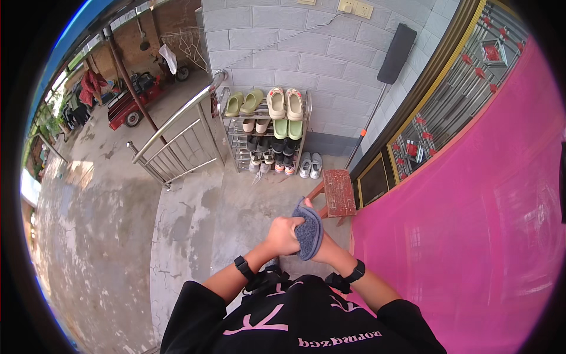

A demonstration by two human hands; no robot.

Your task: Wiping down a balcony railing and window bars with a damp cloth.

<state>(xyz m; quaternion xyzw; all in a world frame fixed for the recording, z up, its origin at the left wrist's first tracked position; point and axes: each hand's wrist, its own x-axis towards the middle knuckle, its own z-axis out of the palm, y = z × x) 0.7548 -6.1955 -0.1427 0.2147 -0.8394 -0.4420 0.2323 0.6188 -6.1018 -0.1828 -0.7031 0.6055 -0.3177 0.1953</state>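
Observation:
A grey terry cloth (309,234) with a bound edge is held up in front of my body, curved between both hands. My left hand (281,236) grips its left side, with the fingers curled and the thumb pressed on the fuzzy face. Behind the cloth, my right hand (326,250) supports the right side. Most of its palm is hidden, though some fingertips show above the top edge. Just beyond the hands stands a worn red wooden stool (339,193).
A metal shoe rack (265,116) with several pairs stands against the grey brick wall (283,26); grey shoes (311,165) sit beside it. A flat mop (397,53) leans in the corner. Pink sheeting (446,239) covers the right side. A steel railing (181,128) is at left.

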